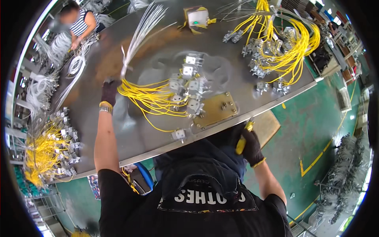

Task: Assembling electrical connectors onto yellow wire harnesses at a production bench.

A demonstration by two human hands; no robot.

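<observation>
My left hand, in a dark glove, rests on the metal table beside the neck of a wire bundle. Its fingers are too dark to show whether they grip it. The bundle's yellow wires fan right to several small silver metal fittings, and its pale wire ends spread toward the far side. A brass-coloured plate lies by the near edge, next to the fittings. Past that edge, my gloved right hand is closed round a yellow-handled tool; its exact kind is unclear.
More yellow wires with fittings lie at the table's far right, others at the left. A small box with yellow tape stands at the back. Another person works at far left. An open tool container sits below the edge.
</observation>
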